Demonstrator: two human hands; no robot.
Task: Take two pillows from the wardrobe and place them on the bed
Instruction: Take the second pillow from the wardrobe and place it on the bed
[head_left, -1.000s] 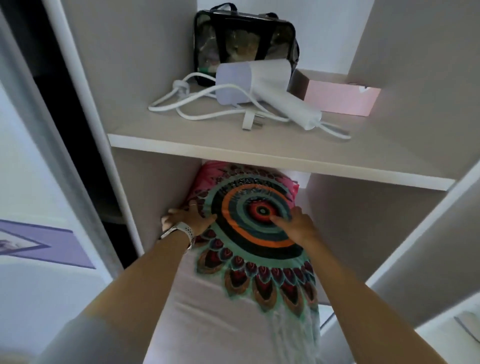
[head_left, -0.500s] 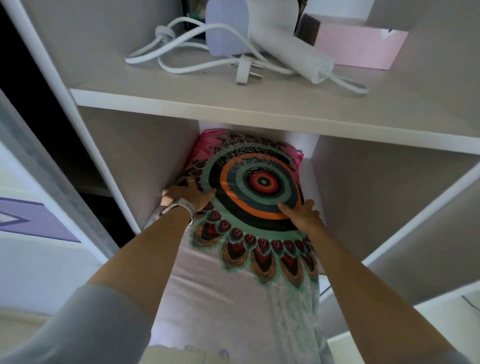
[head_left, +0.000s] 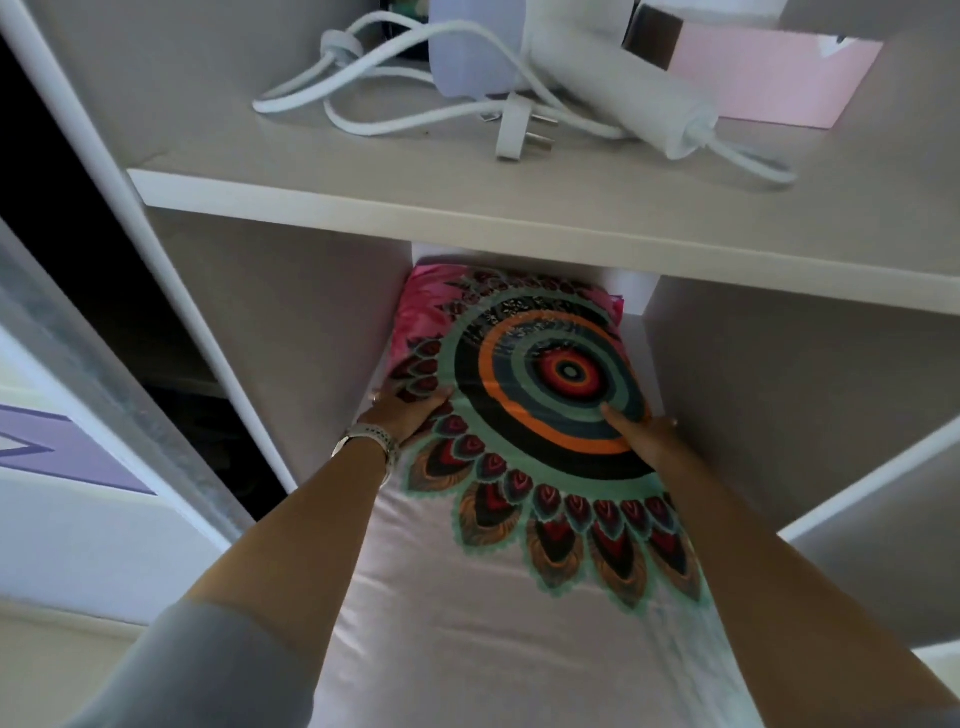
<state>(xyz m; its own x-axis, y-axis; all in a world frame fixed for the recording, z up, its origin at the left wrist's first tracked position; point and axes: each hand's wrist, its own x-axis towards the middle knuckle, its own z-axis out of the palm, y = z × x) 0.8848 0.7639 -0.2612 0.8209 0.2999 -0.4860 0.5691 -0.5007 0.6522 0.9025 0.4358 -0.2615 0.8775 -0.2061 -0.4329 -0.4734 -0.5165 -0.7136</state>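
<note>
A pillow (head_left: 519, 519) in a white satin cover with a round teal, orange and red mandala print lies in a wardrobe compartment, its near end sticking out toward me. My left hand (head_left: 402, 413), with a watch at the wrist, grips its left edge. My right hand (head_left: 641, 434) presses on the print near the right edge, fingers curled over the side. A pink edge shows at the pillow's far left corner; whether another pillow lies underneath is hidden.
The wardrobe shelf (head_left: 467, 202) above the pillow carries a white hair dryer (head_left: 582, 73) with its cord and plug, and a pink box (head_left: 763, 83). Side panels wall in the compartment closely. A sliding door frame (head_left: 104, 364) stands to the left.
The view has tilted downward and moved closer. My right hand has slid from the mandala's centre to the pillow's right edge; the left hand keeps its grip on the left edge.
</note>
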